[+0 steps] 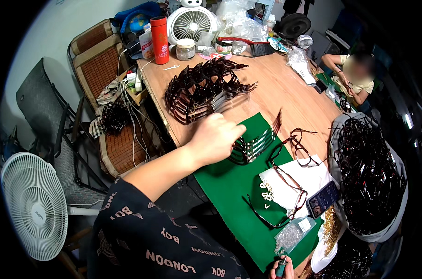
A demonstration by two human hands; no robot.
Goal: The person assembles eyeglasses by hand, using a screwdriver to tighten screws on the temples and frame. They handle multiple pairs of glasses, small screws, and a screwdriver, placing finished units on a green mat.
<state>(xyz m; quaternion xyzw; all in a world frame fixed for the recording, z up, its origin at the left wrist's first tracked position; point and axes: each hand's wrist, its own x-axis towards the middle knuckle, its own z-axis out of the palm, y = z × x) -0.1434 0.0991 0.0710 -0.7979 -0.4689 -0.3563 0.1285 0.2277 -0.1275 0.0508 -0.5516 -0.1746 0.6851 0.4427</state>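
Note:
My left hand reaches over the near-left table edge with its fingers curled closed. It appears to grip eyeglass frames; the fingertips are hidden. Right beside it, a row of dark eyeglass frames stands nested over the green mat. Just beyond the hand lies a large heap of brown-black eyeglass frames, partly blurred at its near side. At the bottom edge, my right hand is closed round a screwdriver with a green handle, next to a clear bag of tiny clear parts.
Loose glasses and a phone lie around a white cloth. A lined container full of dark temple arms stands at right. A red flask, fan and brush line the back. Another person sits far right.

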